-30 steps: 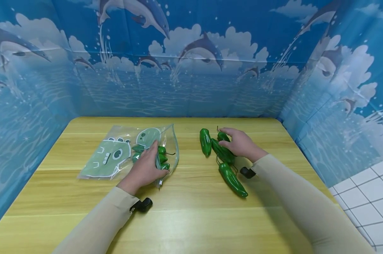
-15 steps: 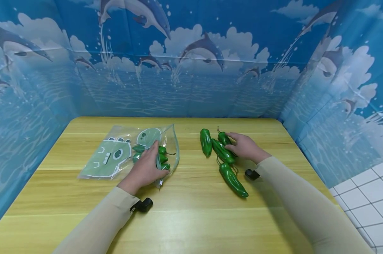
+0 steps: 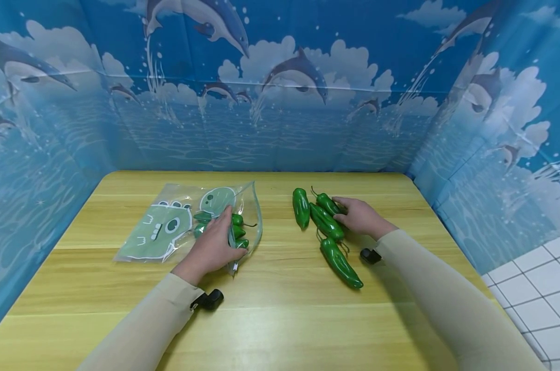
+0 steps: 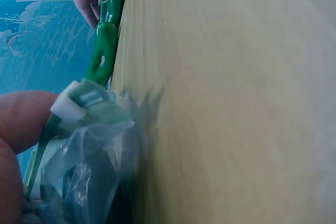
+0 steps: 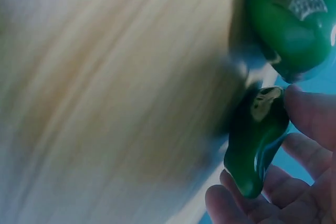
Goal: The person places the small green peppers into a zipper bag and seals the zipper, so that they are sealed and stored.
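Note:
My left hand (image 3: 209,252) grips the open side of a clear zip bag (image 3: 156,232) printed with green cartoon monsters. Its thumb lies beside the white slider (image 4: 68,106) in the left wrist view. Several green peppers (image 3: 238,232) lie inside, near the mouth. On the right, my right hand (image 3: 362,216) holds the tip end of a green pepper (image 3: 327,203) between thumb and fingers; the right wrist view shows this pepper (image 5: 256,140) within the curled grasp. Right next to it lies another green pepper (image 3: 325,221), close to the thumb.
One green pepper (image 3: 301,207) lies left of that pair, and a longer one (image 3: 341,263) in front of them. All rest on a wooden table (image 3: 280,319). A blue dolphin curtain (image 3: 280,123) hangs behind the table and along both sides.
My right hand has drawn back slightly to the right. The pepper at its fingers has turned, its stem swinging left. The left hand and bag stay in place.

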`<action>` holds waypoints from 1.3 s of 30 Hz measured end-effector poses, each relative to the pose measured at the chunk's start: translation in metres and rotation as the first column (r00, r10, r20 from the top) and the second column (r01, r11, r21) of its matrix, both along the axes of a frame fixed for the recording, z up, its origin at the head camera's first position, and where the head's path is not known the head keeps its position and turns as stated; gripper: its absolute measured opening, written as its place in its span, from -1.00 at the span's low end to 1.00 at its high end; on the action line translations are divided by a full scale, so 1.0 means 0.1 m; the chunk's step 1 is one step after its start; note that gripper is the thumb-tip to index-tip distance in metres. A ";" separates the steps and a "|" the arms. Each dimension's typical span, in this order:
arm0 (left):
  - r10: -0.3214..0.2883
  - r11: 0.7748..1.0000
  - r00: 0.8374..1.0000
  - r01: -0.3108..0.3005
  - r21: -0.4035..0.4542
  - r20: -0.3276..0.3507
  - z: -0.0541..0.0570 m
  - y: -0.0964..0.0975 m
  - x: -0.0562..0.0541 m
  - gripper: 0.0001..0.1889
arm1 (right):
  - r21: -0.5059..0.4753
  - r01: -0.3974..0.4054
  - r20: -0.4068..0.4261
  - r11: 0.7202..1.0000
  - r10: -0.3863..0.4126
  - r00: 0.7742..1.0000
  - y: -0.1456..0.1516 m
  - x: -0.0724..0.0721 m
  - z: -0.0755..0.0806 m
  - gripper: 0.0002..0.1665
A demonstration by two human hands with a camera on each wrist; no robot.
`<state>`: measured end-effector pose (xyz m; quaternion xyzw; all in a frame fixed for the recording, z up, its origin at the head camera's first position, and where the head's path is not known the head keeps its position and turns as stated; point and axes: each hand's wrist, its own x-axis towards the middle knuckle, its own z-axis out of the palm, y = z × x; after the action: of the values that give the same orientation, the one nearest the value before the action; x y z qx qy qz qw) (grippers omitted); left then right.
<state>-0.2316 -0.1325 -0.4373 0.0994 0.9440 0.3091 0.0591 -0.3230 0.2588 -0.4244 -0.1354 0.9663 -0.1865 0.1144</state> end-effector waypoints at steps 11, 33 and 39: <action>-0.011 1.000 1.000 0.011 -0.002 -0.023 -0.01 -0.01 -0.02 0.31 | 0.016 0.014 0.021 1.000 -0.014 1.000 0.02 -0.03 -0.02 -0.17; -0.007 1.000 1.000 0.006 -0.006 -0.019 -0.01 -0.02 -0.02 0.29 | 0.012 0.035 0.050 0.999 -0.035 0.998 0.06 -0.06 -0.06 -0.19; -0.003 1.000 1.000 0.003 -0.004 -0.004 0.00 -0.01 -0.02 0.29 | 0.012 0.040 0.054 0.999 -0.040 0.998 0.07 -0.06 -0.06 -0.21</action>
<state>-0.2332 -0.1334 -0.4377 0.1012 0.9445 0.3071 0.0579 -0.3286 0.2657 -0.4304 -0.1103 0.9664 -0.1873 0.1374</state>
